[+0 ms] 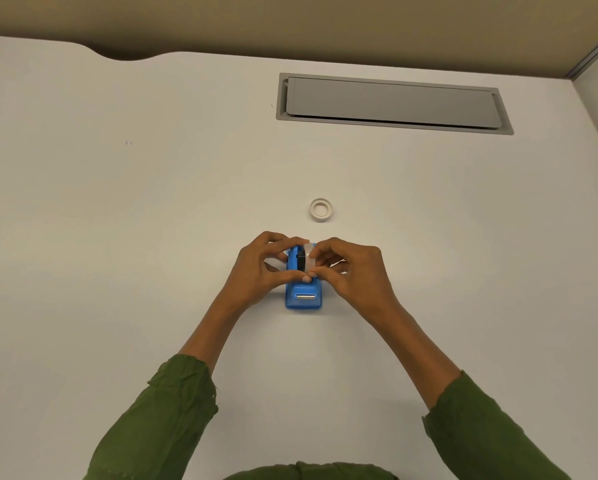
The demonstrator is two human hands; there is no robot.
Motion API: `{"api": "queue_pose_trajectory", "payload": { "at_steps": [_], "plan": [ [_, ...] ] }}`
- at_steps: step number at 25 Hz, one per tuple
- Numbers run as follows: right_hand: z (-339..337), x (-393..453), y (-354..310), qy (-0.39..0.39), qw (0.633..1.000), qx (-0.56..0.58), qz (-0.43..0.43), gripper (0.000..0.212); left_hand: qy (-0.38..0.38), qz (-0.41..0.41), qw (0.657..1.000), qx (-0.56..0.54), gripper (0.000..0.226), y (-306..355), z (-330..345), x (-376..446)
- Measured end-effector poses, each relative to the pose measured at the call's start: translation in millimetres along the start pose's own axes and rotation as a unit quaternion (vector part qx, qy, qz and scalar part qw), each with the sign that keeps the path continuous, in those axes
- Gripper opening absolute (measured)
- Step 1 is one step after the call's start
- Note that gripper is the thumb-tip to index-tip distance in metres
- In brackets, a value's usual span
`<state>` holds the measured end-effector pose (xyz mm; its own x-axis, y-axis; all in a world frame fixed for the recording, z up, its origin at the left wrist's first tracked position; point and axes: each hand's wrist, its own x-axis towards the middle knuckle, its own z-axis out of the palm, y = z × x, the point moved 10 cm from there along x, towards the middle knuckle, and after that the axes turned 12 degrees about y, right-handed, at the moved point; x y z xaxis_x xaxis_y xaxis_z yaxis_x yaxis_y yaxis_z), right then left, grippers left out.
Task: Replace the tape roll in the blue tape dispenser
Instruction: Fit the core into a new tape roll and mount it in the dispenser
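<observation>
From the head camera I see a plain white worktop (152,237) with a curved cut-out at its far left edge and a grey cable hatch (393,102) set flush into it at the far right. A beige partition wall (290,22) rises behind. The blue tape dispenser (303,297) stands near the middle, cutter end towards me. My left hand (259,268) curls around its left side; my right hand (351,268) pinches the clear tape roll (310,259) seated in the dispenser. A second, white roll (320,209) lies flat just beyond. Green sleeves (159,420) cover both forearms.
</observation>
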<state>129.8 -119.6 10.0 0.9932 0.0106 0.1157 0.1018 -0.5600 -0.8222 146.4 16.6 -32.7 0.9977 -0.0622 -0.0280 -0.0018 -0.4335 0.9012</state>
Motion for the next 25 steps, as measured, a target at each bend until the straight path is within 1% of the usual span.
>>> {"api": "queue_pose_trajectory", "payload": {
  "at_steps": [7, 13, 16, 18, 20, 22, 23, 25],
  "plan": [
    [-2.4, -1.9, 1.1, 0.024, 1.000, -0.002, -0.003, 0.020, 0.005, -0.001, 1.000, -0.008, 0.050, -0.8, -0.8, -0.5],
    [0.3, 2.4, -1.1, 0.011, 0.999, -0.029, -0.014, 0.014, 0.002, 0.003, 1.000, -0.001, 0.052, -1.6, 0.1, 0.0],
    [2.8, 1.3, -2.6, -0.001, 0.999, -0.039, -0.028, 0.008, 0.004, 0.002, 1.000, 0.000, 0.051, -1.7, -0.7, 0.0],
    [1.8, -1.0, 0.0, 0.003, 0.999, -0.030, -0.017, 0.005, 0.004, 0.004, 1.000, -0.002, 0.051, -0.4, -0.4, -0.1],
    [-1.9, -2.6, 5.0, 0.020, 1.000, -0.003, 0.008, 0.008, 0.004, 0.002, 1.000, 0.003, 0.051, -1.1, 0.1, 0.1],
    [-3.6, -4.4, 7.3, 0.029, 0.999, 0.018, 0.028, 0.018, 0.004, 0.001, 1.000, 0.004, 0.051, -1.0, 0.5, 0.2],
    [-2.9, -4.5, 6.9, 0.026, 0.999, 0.022, 0.028, 0.022, 0.004, -0.001, 1.000, 0.003, 0.051, -1.2, 0.4, 0.4],
    [0.1, -3.1, 4.2, 0.013, 1.000, 0.016, 0.019, 0.023, 0.003, -0.003, 1.000, 0.001, 0.051, -1.8, 0.0, 0.6]
  ]
}}
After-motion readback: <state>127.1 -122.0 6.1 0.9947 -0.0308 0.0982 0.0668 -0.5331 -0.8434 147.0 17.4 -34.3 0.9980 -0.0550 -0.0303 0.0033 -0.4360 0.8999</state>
